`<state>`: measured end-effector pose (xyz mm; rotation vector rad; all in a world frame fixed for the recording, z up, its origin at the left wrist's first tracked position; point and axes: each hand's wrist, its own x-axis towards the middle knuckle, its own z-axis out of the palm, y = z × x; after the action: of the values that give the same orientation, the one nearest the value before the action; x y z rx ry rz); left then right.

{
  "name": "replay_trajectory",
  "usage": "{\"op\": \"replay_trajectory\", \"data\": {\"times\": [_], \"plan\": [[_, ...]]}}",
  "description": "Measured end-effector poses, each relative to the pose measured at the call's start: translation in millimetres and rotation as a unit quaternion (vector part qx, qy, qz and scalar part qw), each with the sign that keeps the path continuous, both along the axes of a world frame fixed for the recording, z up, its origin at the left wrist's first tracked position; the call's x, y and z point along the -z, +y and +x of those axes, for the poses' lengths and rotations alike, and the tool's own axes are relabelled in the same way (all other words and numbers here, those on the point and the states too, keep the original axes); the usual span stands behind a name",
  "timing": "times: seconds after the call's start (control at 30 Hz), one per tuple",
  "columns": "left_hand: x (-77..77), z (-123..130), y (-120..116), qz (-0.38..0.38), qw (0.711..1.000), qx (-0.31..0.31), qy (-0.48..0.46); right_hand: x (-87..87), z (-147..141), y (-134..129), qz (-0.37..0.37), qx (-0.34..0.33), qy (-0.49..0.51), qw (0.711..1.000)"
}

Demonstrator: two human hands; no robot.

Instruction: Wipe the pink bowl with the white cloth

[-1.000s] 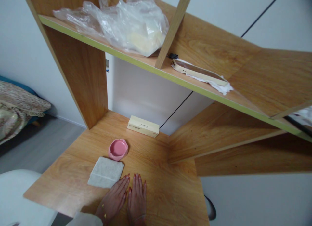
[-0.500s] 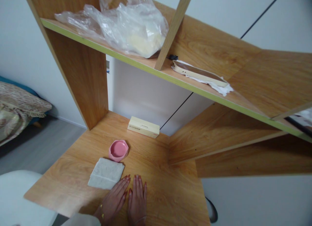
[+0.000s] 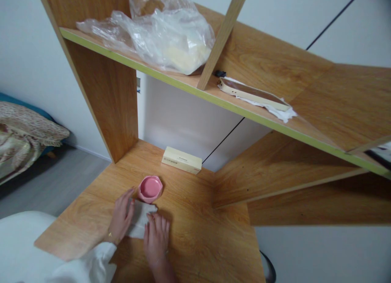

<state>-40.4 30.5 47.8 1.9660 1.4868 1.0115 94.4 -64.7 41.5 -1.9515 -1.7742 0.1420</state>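
A folded grey cloth lies on the wooden desktop, partly covered by both hands. My left hand is over its left edge, with the fingers stretched toward the pink bowl and a little apart. At the cloth's right edge is my right hand, its fingers slightly bent and their tips touching the fabric. Neither hand is wrapped round anything. Just beyond the cloth stands a shallow pink angular bowl, close to my left fingertips.
A long cream box sits at the back of the desktop. On the shelf above are a clear plastic bag with contents and a phone-like flat device on white tissue. A white chair stands at the left.
Both hands were lying flat side by side on the desktop, right of the cloth. They have moved left and apart, to opposite edges of the cloth.
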Motion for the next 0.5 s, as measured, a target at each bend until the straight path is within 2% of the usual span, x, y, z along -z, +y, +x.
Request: {"op": "replay_trajectory", "data": {"times": [0.1,0.23,0.33,0.5], "plan": [[-0.3,-5,34,-0.112,0.992,-0.055,-0.013,-5.6,-23,26,-0.044,-0.058,-0.017,0.997],[3.0,1,57,-0.173,0.983,-0.061,-0.007,1.1,-27,38,-0.089,-0.079,-0.068,0.991],[5.4,7,63,-0.213,0.975,-0.068,0.004,4.4,-3,29,-0.092,-0.051,-0.07,0.992],[3.6,14,67,-0.258,0.964,-0.063,0.017,4.2,69,-4,-0.081,0.062,-0.024,0.995]]}}
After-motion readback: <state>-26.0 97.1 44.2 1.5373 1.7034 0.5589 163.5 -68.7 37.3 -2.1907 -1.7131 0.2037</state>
